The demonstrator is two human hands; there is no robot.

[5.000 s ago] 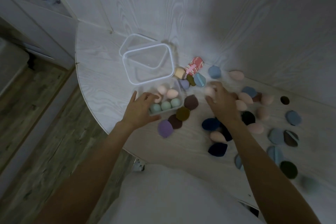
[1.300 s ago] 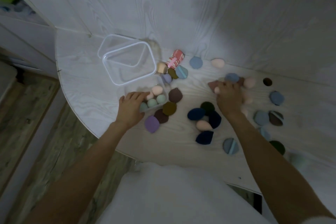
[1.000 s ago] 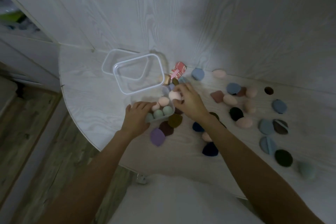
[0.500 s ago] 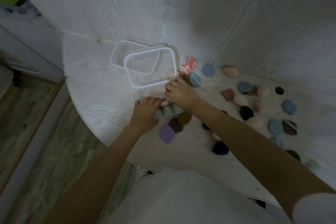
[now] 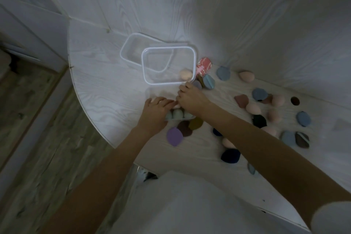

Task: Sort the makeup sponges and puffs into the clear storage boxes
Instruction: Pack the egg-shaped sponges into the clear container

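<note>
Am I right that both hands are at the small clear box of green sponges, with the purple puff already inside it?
Not quite. In the head view both the left hand and right hand are at the small clear box, but the purple puff lies on the table beside it.

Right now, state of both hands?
Left hand: fingers curled round the small clear box, holding it.
Right hand: over the box; grip cannot be told.

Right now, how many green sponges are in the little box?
3 sponges, in a row along the box near wall, between left hand and right hand; more may hide.
</note>
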